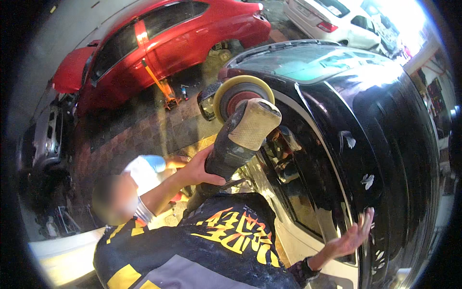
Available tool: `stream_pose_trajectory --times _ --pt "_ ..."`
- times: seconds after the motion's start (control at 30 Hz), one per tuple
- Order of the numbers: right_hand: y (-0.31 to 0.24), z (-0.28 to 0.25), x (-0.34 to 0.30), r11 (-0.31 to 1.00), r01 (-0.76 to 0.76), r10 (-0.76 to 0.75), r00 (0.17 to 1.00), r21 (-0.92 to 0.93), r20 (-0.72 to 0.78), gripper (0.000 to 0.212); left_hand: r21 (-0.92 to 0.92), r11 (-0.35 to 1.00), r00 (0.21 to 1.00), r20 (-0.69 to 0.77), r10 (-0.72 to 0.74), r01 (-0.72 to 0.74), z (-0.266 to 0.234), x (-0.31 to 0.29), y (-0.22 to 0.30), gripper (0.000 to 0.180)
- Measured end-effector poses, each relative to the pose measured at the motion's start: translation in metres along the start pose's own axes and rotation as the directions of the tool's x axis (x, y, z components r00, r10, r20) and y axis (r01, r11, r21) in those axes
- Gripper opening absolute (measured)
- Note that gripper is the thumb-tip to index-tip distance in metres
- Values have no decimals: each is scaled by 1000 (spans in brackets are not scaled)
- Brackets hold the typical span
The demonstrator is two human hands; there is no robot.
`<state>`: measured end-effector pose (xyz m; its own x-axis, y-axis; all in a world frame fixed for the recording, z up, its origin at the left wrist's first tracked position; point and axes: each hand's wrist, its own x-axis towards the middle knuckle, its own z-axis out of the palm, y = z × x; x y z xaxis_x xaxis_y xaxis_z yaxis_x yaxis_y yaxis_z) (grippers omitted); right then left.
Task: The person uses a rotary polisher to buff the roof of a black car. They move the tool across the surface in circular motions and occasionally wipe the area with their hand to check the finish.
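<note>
My left hand (204,169) is wrapped round the dark body of a car polisher (231,151), which is lifted in front of me beside the black car. The polisher's light, textured head cover (256,124) faces up toward me, and its round yellow-rimmed pad (223,94) shows behind it. Over the edge of the black car roof (399,159) my right hand (353,237) is open with nothing in it, its fingers stretched out. Whether it touches the paint I cannot tell. White smears of paste (368,181) dot the roof near that hand.
A person in white and blue (144,171) is close on my left. Farther off are a red car (183,45), an orange floor jack (163,86) and a white car (332,21). The black car's side windows (298,197) run along my right.
</note>
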<state>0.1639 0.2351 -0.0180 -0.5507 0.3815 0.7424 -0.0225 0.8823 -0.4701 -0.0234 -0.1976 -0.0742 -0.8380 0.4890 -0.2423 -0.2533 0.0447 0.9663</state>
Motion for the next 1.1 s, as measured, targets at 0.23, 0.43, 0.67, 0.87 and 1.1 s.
stream_pose_trajectory --times 0.23,0.43,0.67,0.87,1.1 --pt "-55 43 15 980 -75 59 994 184 92 50 -306 948 962 220 161 -89 -8 22 -13 87" --pt "5 -54 12 964 -144 91 968 -223 -232 53 -134 961 960 107 258 -244 -32 34 -38 80" --pt "21 -159 -34 70 165 638 751 984 -171 71 -26 990 988 58 143 -142 18 23 11 82" --pt "51 -132 -52 772 -95 365 876 629 -315 71 -79 983 981 -110 159 -168 58 15 18 82" --pt "48 -94 -32 589 -478 305 878 -651 -368 79 -24 994 988 103 111 -109 85 13 39 80"
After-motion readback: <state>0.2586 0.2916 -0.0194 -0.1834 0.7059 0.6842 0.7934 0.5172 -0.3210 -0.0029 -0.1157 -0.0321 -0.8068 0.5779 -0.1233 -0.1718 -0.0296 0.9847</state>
